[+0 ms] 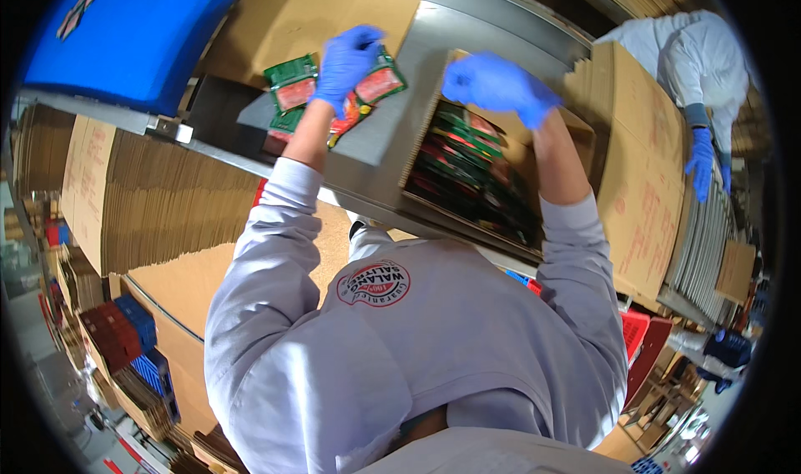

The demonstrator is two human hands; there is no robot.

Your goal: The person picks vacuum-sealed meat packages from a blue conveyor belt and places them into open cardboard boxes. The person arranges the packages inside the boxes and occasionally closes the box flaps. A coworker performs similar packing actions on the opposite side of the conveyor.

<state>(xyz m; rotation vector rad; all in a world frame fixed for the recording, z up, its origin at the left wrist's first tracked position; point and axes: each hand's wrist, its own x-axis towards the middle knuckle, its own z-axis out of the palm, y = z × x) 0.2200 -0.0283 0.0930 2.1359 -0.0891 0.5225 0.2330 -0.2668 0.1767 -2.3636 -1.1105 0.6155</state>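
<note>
My left hand (350, 64), in a blue glove, is over a loose group of green-and-red plastic food packets (295, 92) on the metal table. Its fingers are curled beside one packet (380, 83); whether they grip it I cannot tell. My right hand (494, 86), gloved in blue too, hangs over the far end of an open cardboard box (432, 114). Its fingers are bent and blurred, and nothing shows clearly in them. Rows of similar packets (469, 155) fill much of the box.
A blue conveyor belt (144, 29) carrying packets lies at the upper left, beside a cardboard sheet or flap (300, 17). Stacked flat cartons stand left (169, 192) and right (644, 180). A co-worker in white with blue gloves (701, 161) is at the upper right.
</note>
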